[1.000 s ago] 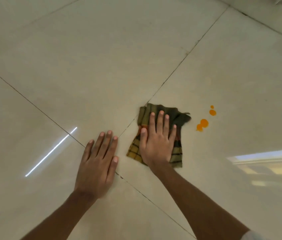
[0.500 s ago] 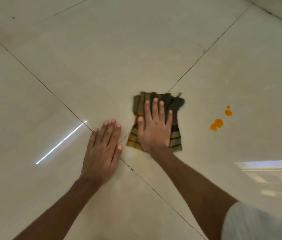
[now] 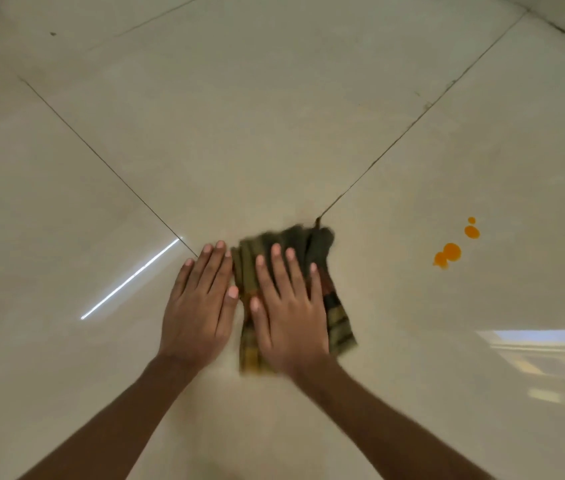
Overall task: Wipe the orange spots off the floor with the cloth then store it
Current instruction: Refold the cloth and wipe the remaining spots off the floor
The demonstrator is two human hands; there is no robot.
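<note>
A dark green and orange checked cloth [image 3: 334, 306] lies bunched on the pale tiled floor [image 3: 274, 116] near the middle of the view. My right hand [image 3: 289, 315] presses flat on top of it, fingers spread. My left hand [image 3: 201, 306] rests flat on the bare floor just left of the cloth, its thumb almost touching the cloth's edge. Several orange spots [image 3: 451, 252] sit on the tile to the right, well apart from the cloth, with the smaller drops [image 3: 471, 231] a little farther back.
Dark grout lines [image 3: 412, 123] cross the floor and meet under the cloth. A bright streak of reflected light [image 3: 130, 278] lies left of my left hand. A window reflection [image 3: 548, 355] shows at the right edge.
My right hand has slid the cloth leftward, away from the orange spots, until it lies beside my left hand. The left hand has stayed flat on the floor.
</note>
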